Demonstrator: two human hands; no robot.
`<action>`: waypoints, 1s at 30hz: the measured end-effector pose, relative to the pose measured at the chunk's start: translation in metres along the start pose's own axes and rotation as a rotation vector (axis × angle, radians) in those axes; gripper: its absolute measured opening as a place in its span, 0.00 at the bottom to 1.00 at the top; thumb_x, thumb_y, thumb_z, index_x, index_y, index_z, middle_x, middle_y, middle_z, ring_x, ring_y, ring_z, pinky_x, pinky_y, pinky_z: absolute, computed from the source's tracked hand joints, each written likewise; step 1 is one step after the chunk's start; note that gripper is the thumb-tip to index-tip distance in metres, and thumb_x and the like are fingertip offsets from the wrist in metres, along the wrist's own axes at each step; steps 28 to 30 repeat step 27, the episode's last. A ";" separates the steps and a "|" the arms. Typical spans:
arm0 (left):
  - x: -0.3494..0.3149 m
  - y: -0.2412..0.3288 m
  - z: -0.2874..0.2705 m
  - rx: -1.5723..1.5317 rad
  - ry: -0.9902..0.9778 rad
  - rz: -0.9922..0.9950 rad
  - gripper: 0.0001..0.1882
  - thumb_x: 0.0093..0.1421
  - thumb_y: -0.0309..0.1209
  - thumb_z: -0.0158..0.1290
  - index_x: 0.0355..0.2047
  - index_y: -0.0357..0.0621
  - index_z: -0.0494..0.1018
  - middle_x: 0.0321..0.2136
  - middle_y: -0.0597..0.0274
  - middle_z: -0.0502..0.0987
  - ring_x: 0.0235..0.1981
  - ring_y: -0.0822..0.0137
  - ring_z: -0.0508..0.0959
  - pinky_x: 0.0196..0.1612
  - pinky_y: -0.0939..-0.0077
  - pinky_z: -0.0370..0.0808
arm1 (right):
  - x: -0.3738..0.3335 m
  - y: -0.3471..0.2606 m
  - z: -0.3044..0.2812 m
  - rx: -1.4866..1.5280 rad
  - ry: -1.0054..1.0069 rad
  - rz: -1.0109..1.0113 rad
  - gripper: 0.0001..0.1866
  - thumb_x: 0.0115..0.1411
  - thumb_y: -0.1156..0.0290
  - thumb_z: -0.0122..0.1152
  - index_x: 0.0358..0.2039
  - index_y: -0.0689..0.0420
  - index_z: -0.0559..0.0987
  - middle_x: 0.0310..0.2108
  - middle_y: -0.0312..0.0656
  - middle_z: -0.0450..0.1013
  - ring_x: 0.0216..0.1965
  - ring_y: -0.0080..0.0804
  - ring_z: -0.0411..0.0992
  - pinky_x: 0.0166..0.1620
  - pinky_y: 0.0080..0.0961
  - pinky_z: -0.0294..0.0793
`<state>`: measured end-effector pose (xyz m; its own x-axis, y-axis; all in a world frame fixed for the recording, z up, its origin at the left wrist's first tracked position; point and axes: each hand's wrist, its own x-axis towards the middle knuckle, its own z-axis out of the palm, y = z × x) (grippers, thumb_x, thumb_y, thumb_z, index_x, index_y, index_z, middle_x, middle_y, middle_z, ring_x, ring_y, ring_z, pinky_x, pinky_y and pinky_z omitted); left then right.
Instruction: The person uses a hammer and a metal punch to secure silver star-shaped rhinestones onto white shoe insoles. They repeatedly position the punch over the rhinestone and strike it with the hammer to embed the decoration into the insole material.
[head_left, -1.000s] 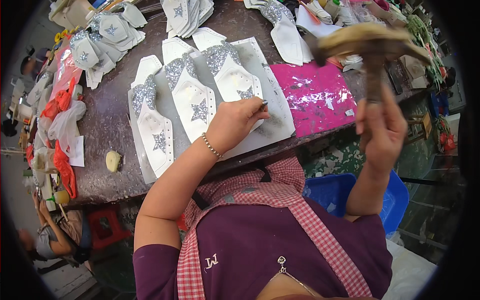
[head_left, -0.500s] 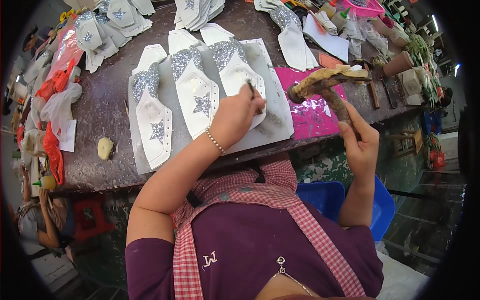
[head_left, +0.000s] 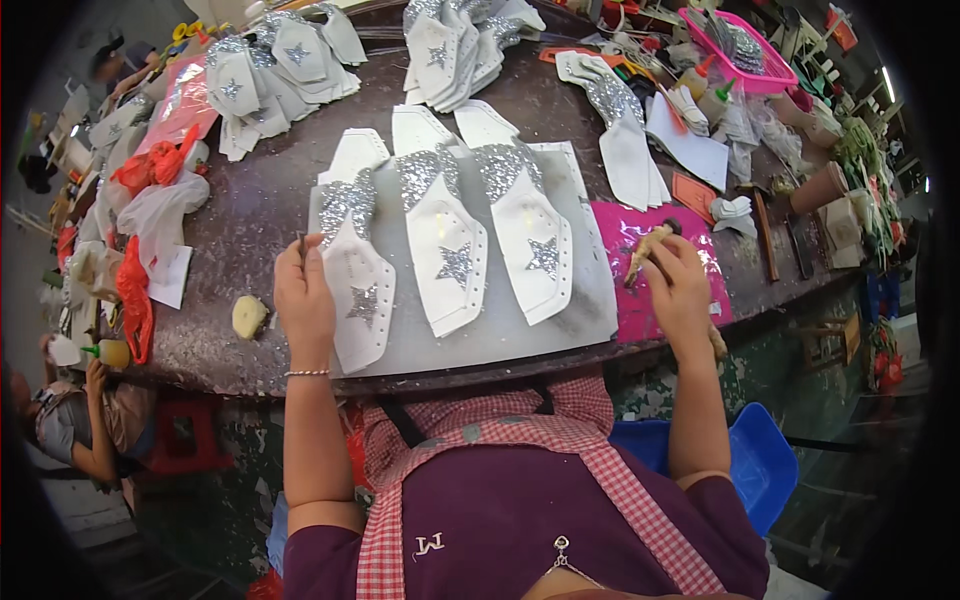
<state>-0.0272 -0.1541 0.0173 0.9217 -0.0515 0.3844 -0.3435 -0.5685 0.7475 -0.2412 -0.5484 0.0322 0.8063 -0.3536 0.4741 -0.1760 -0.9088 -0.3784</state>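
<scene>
Three white shoe-upper pieces with silver glitter bands and stars lie side by side on a pale board (head_left: pixel 450 350): a left piece (head_left: pixel 365 265), a middle piece (head_left: pixel 440 220) and a right piece (head_left: pixel 525 215). Small holes run along their right edges. My left hand (head_left: pixel 305 305) is closed round a thin dark tool (head_left: pixel 303 243), probably a punch, beside the left piece. My right hand (head_left: pixel 680 290) grips a hammer wrapped in tan tape (head_left: pixel 645 252), low over a pink sheet (head_left: pixel 615 235). The hand hides part of the hammer's handle.
Stacks of similar pieces stand at the back left (head_left: pixel 285 70), back middle (head_left: pixel 440 55) and back right (head_left: pixel 620 140). A yellowish lump (head_left: pixel 249 317) sits left of the board. A pink basket (head_left: pixel 750 75) and glue bottles (head_left: pixel 715 100) are far right. Another person (head_left: pixel 85 420) works at left.
My left hand has moved left from the right piece to beside the left piece. My right hand has lowered the raised hammer to the pink sheet. The view has shifted.
</scene>
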 end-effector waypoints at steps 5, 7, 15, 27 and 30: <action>0.004 0.012 0.012 0.371 -0.111 -0.134 0.26 0.56 0.44 0.64 0.46 0.34 0.75 0.43 0.48 0.79 0.44 0.57 0.80 0.47 0.69 0.73 | 0.081 -0.062 0.094 -0.031 -0.026 -0.163 0.25 0.58 0.54 0.67 0.41 0.67 0.80 0.38 0.51 0.76 0.38 0.48 0.75 0.44 0.40 0.73; 0.009 0.013 0.005 0.277 -0.188 -0.220 0.28 0.55 0.46 0.65 0.45 0.35 0.74 0.42 0.49 0.78 0.42 0.52 0.79 0.47 0.62 0.74 | 0.106 -0.083 0.096 -0.124 -0.237 -0.007 0.28 0.55 0.47 0.66 0.35 0.65 0.80 0.37 0.51 0.77 0.39 0.50 0.75 0.46 0.43 0.72; 0.017 0.001 0.009 -0.943 -0.264 -0.374 0.12 0.65 0.28 0.55 0.46 0.34 0.71 0.36 0.65 0.79 0.32 0.80 0.76 0.36 0.86 0.73 | 0.137 -0.094 0.087 1.246 -0.530 0.459 0.26 0.63 0.48 0.61 0.35 0.64 0.80 0.29 0.39 0.78 0.29 0.25 0.75 0.35 0.29 0.75; 0.009 -0.026 0.016 -0.958 -0.244 -0.212 0.18 0.66 0.26 0.53 0.54 0.33 0.67 0.46 0.56 0.78 0.45 0.69 0.78 0.50 0.77 0.75 | 0.113 -0.148 0.138 1.190 -0.229 0.297 0.41 0.54 0.60 0.71 0.64 0.55 0.60 0.45 0.50 0.78 0.47 0.51 0.77 0.57 0.47 0.70; 0.009 -0.026 0.016 -0.958 -0.244 -0.212 0.18 0.66 0.26 0.53 0.54 0.33 0.67 0.46 0.56 0.78 0.45 0.69 0.78 0.50 0.77 0.75 | 0.113 -0.148 0.138 1.190 -0.229 0.297 0.41 0.54 0.60 0.71 0.64 0.55 0.60 0.45 0.50 0.78 0.47 0.51 0.77 0.57 0.47 0.70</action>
